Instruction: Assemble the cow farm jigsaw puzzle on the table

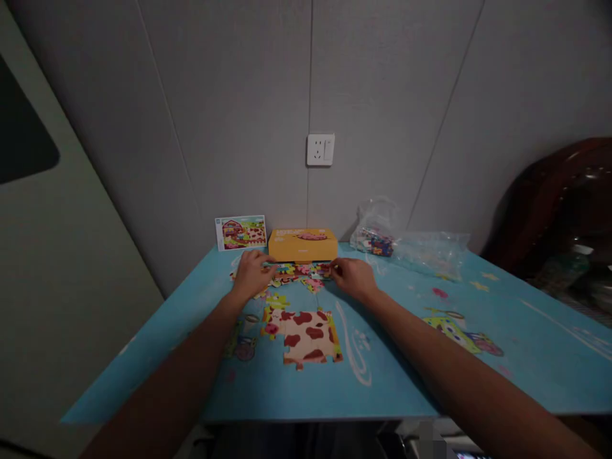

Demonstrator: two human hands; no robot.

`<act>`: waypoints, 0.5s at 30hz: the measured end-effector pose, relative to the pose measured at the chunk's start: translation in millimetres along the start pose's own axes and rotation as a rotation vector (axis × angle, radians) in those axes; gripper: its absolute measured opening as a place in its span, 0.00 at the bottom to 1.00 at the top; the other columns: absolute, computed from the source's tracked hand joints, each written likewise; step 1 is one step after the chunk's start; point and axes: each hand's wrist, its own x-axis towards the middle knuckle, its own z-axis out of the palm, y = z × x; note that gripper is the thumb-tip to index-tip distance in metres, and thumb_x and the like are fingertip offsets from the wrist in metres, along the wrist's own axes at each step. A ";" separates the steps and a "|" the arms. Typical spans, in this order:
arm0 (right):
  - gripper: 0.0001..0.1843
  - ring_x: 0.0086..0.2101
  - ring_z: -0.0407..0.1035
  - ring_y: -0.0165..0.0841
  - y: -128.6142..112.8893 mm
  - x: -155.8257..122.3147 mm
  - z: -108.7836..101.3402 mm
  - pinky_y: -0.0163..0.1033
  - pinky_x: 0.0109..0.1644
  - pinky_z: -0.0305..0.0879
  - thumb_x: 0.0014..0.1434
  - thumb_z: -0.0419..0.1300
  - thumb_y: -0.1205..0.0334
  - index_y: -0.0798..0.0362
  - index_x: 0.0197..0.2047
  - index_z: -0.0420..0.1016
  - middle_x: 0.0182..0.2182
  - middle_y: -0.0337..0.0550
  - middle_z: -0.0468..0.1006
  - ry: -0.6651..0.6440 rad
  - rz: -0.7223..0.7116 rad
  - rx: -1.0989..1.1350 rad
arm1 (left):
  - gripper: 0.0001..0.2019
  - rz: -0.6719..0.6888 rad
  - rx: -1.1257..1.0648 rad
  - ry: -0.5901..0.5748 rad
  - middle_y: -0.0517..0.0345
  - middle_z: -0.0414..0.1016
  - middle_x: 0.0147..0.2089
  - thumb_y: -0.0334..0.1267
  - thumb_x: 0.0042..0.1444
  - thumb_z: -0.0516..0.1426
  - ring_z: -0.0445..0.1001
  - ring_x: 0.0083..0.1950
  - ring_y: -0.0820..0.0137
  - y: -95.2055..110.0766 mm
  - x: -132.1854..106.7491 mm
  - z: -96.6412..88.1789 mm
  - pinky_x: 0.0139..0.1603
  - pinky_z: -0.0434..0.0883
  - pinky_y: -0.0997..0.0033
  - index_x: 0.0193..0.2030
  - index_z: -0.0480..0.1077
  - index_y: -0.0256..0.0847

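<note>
A strip of joined jigsaw puzzle pieces (302,271) with a colourful farm picture spans the gap between my hands, in front of the orange box. My left hand (252,276) is closed on its left end, fingers bent over the edge. At the right end, my right hand (356,277) pinches the strip between thumb and fingers. Loose puzzle pieces (313,285) lie just below the strip, partly covered by it and by my left hand. Nearer to me, a joined cow section of the puzzle (313,338) rests flat on the table.
Behind the strip stands an orange puzzle box (303,245). A farm picture card (241,233) leans on the wall at left. Clear plastic bags (425,252) lie at back right, one holding more pieces (375,242). The blue table cover (392,382) has printed cartoons.
</note>
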 end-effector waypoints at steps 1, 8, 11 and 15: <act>0.16 0.36 0.74 0.37 2.1 0.5 -1.2 0.37 0.36 0.59 0.63 0.53 0.57 0.50 0.45 0.80 0.38 0.46 0.83 -0.004 0.002 0.001 | 0.10 0.014 -0.003 -0.028 0.52 0.74 0.41 0.43 0.56 0.60 0.69 0.48 0.59 2.4 0.3 1.0 0.54 0.66 0.58 0.41 0.78 0.42; 0.14 0.39 0.73 0.37 20.3 10.2 -4.3 0.36 0.37 0.60 0.62 0.57 0.54 0.49 0.43 0.81 0.40 0.45 0.81 -0.026 -0.002 0.015 | 0.25 0.076 0.011 -0.214 0.48 0.69 0.54 0.54 0.52 0.63 0.64 0.57 0.52 14.0 -2.7 3.3 0.57 0.64 0.51 0.53 0.74 0.43; 0.15 0.43 0.71 0.39 24.7 13.0 -1.8 0.37 0.42 0.60 0.63 0.57 0.54 0.53 0.44 0.82 0.41 0.48 0.80 -0.045 -0.049 0.030 | 0.28 0.077 0.016 -0.301 0.47 0.68 0.56 0.54 0.50 0.64 0.63 0.58 0.50 15.2 -5.1 4.2 0.57 0.62 0.48 0.56 0.72 0.45; 0.18 0.46 0.67 0.41 23.2 13.5 3.4 0.42 0.52 0.57 0.63 0.59 0.53 0.54 0.49 0.80 0.45 0.51 0.79 -0.091 -0.157 0.062 | 0.27 0.063 0.015 -0.374 0.48 0.70 0.56 0.51 0.52 0.62 0.62 0.59 0.50 15.0 -5.7 5.8 0.58 0.61 0.48 0.58 0.71 0.46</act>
